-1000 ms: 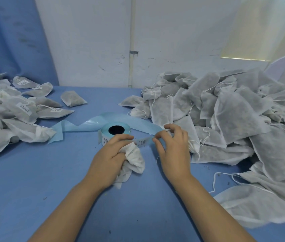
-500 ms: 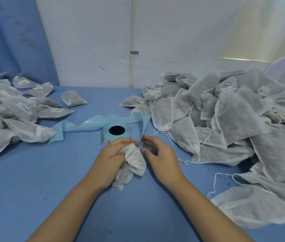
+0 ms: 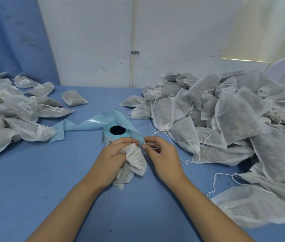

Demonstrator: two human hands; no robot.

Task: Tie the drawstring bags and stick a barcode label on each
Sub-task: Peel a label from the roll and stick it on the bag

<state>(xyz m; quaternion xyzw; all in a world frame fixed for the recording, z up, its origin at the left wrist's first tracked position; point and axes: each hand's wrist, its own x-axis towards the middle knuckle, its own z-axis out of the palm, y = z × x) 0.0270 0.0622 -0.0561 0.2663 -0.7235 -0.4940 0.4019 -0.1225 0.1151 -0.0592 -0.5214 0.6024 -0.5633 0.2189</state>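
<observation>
Two sets of fingers meet just in front of the label roll [image 3: 116, 135]. Left hand [image 3: 111, 155]: fingers [image 3: 126, 140] curl tight round a crumpled white bag [image 3: 135, 162], with the upper end bunched in the fist and the rest hanging out below onto the blue table [image 3: 50, 189]. It is probably held that way to keep the neck closed and offer a face for the sticker. Whether the drawstring is tied cannot be told, because the fist hides it.

Right hand [image 3: 162, 153]: thumb and forefinger [image 3: 148, 139] are narrowed to a pinch at the loose tip of the blue backing strip [image 3: 85, 124], just beside the left knuckles. The other fingers are loosely curled and hold nothing. Whether a label is already lifted between the tips is too small to tell. Judged step: peeling a barcode label for the held bag.

Outward, the roll stands on end with its core up, just behind both hands, presumably so each peel needs little reach. Spent backing trails off to the left across the table.

Left heap [image 3: 15, 109]: several bags show white labels, so these are likely the finished ones. Right heap [image 3: 225, 119]: much larger, with loose strings showing and no labels seen, so these are likely waiting. The held bag lies between the two heaps, mid-table on the person's side. A pale wall [image 3: 173, 41] stands behind.
</observation>
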